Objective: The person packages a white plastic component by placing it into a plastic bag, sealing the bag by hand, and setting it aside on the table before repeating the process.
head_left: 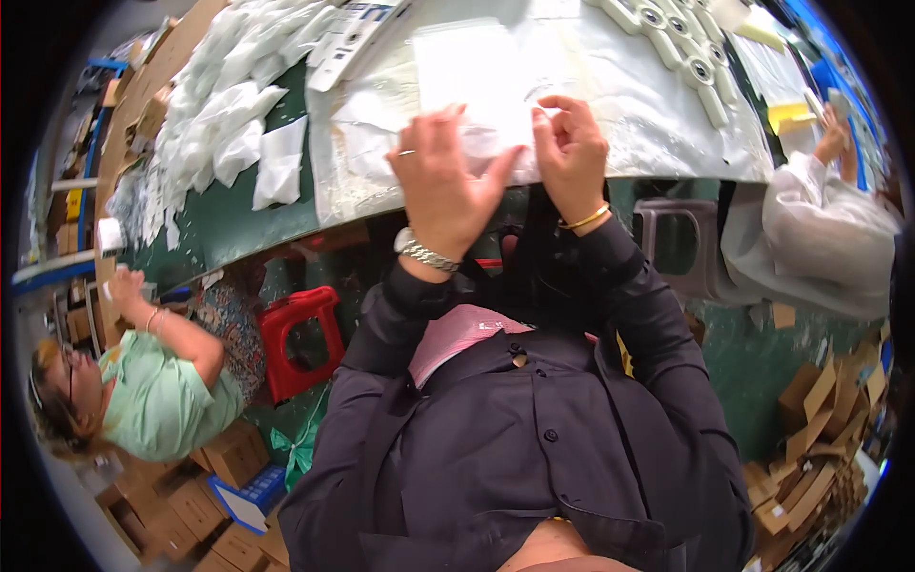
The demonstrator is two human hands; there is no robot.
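Observation:
A white, washed-out flat sheet or bag (464, 71) lies on the table in front of me, too bright to make out its kind. Over its near edge is my left hand (440, 181), thumb apart from the fingers, slightly blurred; it appears to grip nothing. Close by on the right, my right hand (576, 157) has thumb and forefinger pinched together. Whatever may be between those fingertips is lost in the glare. Beneath both hands, clear plastic sheeting (658, 148) covers the table.
White-wrapped packets (214, 124) are heaped at the left, near a white slatted device (351, 43). White handheld devices with round dark parts (681, 43) lie far right. Co-workers sit at left (172, 381) and right (820, 229). A red stool (300, 343) and cardboard boxes (238, 453) stand on the floor.

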